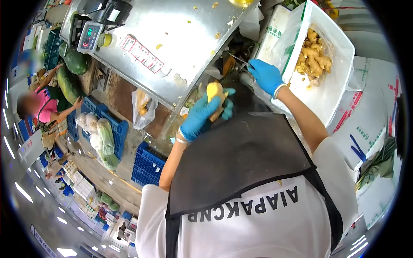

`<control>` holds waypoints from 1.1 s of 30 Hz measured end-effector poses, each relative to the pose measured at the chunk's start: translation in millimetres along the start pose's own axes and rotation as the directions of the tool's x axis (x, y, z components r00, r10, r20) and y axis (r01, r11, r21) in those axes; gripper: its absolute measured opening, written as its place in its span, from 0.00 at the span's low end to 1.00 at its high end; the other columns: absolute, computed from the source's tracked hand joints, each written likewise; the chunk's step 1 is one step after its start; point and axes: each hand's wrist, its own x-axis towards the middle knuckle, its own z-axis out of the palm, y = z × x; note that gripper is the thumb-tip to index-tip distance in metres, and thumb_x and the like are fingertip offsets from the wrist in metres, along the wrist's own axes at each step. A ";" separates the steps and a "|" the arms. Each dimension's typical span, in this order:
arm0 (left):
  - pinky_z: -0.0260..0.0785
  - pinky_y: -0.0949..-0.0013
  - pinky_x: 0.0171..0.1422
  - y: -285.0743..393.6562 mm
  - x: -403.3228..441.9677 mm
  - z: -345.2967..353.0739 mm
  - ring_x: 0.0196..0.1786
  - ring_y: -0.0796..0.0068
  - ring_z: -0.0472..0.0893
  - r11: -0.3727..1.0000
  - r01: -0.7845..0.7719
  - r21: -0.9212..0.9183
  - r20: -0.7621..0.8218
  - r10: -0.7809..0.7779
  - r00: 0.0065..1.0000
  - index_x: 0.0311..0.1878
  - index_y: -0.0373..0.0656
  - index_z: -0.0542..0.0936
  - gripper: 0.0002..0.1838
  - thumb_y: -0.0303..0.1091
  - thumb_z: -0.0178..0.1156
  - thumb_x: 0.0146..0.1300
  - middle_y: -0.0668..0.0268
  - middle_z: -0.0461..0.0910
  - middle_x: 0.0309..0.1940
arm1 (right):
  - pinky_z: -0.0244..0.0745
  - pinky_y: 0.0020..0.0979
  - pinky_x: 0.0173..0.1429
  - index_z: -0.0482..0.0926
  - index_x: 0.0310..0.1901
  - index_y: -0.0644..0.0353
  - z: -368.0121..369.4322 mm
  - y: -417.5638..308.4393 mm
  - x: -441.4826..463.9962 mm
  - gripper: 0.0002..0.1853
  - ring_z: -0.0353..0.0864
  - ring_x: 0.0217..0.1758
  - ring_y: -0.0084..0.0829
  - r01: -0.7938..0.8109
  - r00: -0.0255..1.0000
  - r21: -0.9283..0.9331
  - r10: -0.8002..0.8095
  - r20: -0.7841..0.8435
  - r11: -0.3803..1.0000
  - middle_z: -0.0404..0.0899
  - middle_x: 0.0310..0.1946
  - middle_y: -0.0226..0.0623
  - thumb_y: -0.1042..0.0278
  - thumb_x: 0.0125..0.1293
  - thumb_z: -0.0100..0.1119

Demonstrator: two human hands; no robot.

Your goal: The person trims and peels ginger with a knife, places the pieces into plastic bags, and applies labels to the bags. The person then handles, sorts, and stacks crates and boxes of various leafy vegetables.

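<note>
A: Which step is shown?

B: Peeling, as judged from the exposed flesh. The ginger piece (214,91) is clasped by the gloved left hand (198,118), in front of the apron (241,146) and near the corner of the metal table (185,51).

A: How is the tool held?

B: A thin tool (238,58) is gripped in the gloved right hand (266,78), apart from the piece; its exact type cannot be told.

A: What is called for by the next move?

B: Probably, the tool's edge should be brought to the browner lower end — with the left fingers kept clear — and shallow strokes applied.

A: Which materials are involved?

B: The piece is rounded, pale yellow and smooth above, browner below. Knobbly ginger roots (316,60) are contained in a rigid white box (343,48), lined with thin, crinkled plastic.
</note>
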 end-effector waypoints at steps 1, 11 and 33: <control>0.69 0.79 0.38 -3.0 0.0 3.3 0.32 0.81 0.76 0.994 -0.096 -0.056 -0.038 0.094 0.995 0.64 0.37 0.69 0.28 0.49 0.55 0.71 0.64 0.81 0.38 | 0.74 0.46 0.42 0.75 0.42 0.55 -0.5 -4.1 -3.0 0.10 0.79 0.41 0.49 0.038 0.999 0.115 -0.037 -0.013 0.993 0.79 0.37 0.44 0.58 0.71 0.50; 0.53 0.77 0.16 -21.5 22.8 -21.6 0.13 0.83 0.62 0.967 -0.144 -0.212 -0.164 0.110 0.980 0.44 0.42 0.75 0.30 0.63 0.41 0.73 0.69 0.71 0.19 | 0.72 0.40 0.41 0.77 0.49 0.52 2.0 -61.1 -21.6 0.13 0.76 0.37 0.41 0.463 0.832 0.058 -0.411 -0.372 0.885 0.75 0.34 0.37 0.68 0.61 0.57; 0.75 0.50 0.63 -44.1 -19.2 -130.4 0.59 0.47 0.75 0.343 -0.390 -0.854 -0.409 0.017 0.912 0.56 0.30 0.68 0.24 0.36 0.64 0.66 0.45 0.72 0.53 | 0.74 0.41 0.43 0.79 0.46 0.54 80.1 -121.6 20.3 0.09 0.80 0.40 0.44 0.220 0.974 0.345 -0.223 -0.031 0.912 0.80 0.38 0.41 0.64 0.67 0.55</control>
